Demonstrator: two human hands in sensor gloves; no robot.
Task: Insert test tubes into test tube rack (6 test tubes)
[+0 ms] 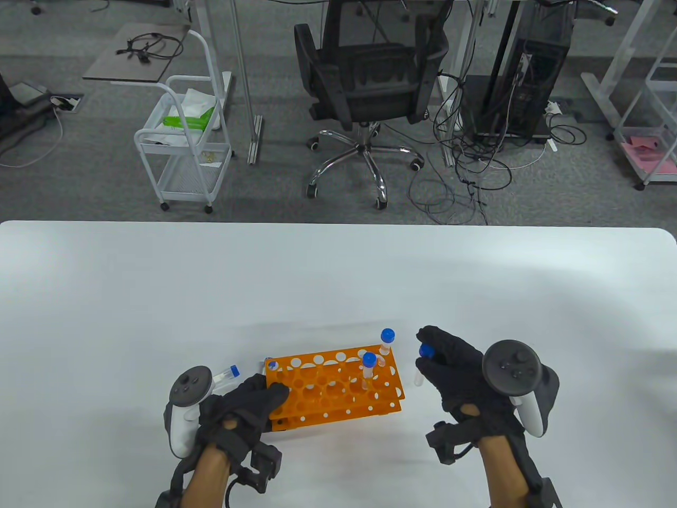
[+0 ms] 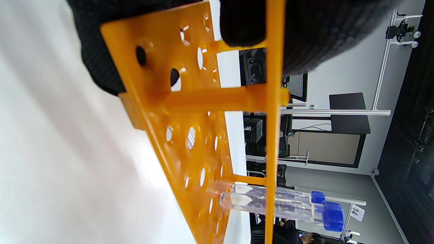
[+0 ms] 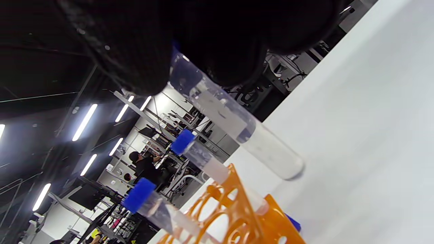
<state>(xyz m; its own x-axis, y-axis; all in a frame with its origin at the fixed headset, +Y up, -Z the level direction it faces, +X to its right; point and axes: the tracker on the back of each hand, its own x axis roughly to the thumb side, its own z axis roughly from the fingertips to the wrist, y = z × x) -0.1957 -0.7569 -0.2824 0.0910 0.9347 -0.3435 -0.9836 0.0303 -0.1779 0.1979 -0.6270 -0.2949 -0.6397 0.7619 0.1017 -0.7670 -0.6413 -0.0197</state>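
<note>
An orange test tube rack (image 1: 333, 386) stands on the white table near the front edge. Two blue-capped tubes stand in its right end, one at the far corner (image 1: 386, 344) and one nearer (image 1: 368, 369); both show in the left wrist view (image 2: 281, 203) and the right wrist view (image 3: 200, 157). My left hand (image 1: 254, 405) grips the rack's left end (image 2: 190, 98). My right hand (image 1: 449, 365) holds a blue-capped tube (image 1: 423, 362) upright in the air just right of the rack; the tube's clear body shows in the right wrist view (image 3: 237, 128).
Two more blue-capped tubes lie on the table behind the rack's left end, one (image 1: 226, 373) beside my left tracker and one (image 1: 271, 364) at the rack's corner. The table (image 1: 338, 275) stretches wide beyond the rack. An office chair (image 1: 370, 79) and a white cart (image 1: 185, 143) stand past its far edge.
</note>
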